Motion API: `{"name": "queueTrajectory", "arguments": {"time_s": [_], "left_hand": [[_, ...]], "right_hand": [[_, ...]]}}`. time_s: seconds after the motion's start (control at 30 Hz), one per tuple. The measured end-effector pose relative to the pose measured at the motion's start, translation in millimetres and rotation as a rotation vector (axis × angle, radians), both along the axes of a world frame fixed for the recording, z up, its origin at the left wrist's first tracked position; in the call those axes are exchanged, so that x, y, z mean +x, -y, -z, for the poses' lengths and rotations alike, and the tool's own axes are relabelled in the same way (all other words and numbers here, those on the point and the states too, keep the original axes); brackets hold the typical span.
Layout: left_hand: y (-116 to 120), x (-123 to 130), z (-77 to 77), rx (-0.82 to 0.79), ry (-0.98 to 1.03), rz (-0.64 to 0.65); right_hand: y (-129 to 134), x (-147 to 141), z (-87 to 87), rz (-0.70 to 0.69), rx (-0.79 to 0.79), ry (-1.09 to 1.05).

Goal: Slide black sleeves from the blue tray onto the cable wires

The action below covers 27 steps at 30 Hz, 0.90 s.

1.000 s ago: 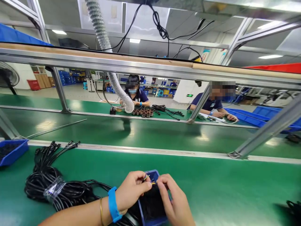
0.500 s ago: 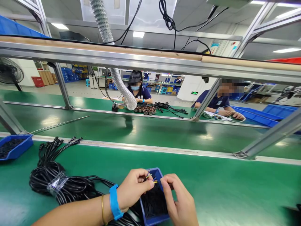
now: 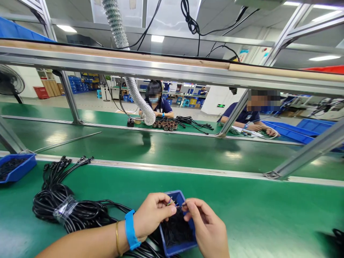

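Note:
My left hand (image 3: 156,214), with a blue wristband, pinches the end of a black cable whose thin coloured wires (image 3: 172,202) stick out past the fingertips. Close on its right, my right hand (image 3: 205,225) has thumb and forefinger pressed together at the wire tips; what they hold is too small to make out. Both hands are above a blue bin (image 3: 178,249) of small black pieces (image 3: 176,229). A bundle of black cables (image 3: 67,209), tied with clear wrap, lies left of my hands, and its strands run under my left forearm.
Another blue bin (image 3: 25,168) of black pieces stands at the far left. A metal frame (image 3: 161,71) crosses ahead. Beyond it are copper-coloured coils (image 3: 166,124), a flexible duct (image 3: 137,95) and two people seated across the bench.
My right hand has shifted slightly, its fingertips now at the wire tips. The wires in my left hand point a little differently. The bin between them has moved or turned slightly.

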<state>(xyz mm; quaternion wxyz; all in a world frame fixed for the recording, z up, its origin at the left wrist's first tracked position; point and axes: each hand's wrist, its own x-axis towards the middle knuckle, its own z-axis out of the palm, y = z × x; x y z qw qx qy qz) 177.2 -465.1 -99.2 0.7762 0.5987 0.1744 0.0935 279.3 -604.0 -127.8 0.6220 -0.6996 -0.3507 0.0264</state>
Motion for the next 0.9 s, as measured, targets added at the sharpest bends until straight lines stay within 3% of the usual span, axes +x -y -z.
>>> {"name": "queueTrajectory", "arguments": {"time_s": [0.23,0.43,0.67,0.77,0.9], "left_hand": [[0,0,2.7,0.003,-0.003,-0.005],[0,2,2.0,-0.023,-0.010,-0.024],[0,-2,-8.9,-0.005,-0.027,-0.023],[0,-3,-8.9,0.003,-0.037,-0.012],[0,-1,-4.4,0.007,-0.042,-0.017]], "right_hand": [[-4,-6,-1.0,-0.088,-0.002,0.032],[-3,2,-8.6,-0.115,-0.075,0.400],[-19,-6,25.1,-0.078,-0.597,0.841],[-22,-9,31.2,-0.075,-0.624,0.864],[-15,0,20.6,-0.104,-0.587,0.756]]}}
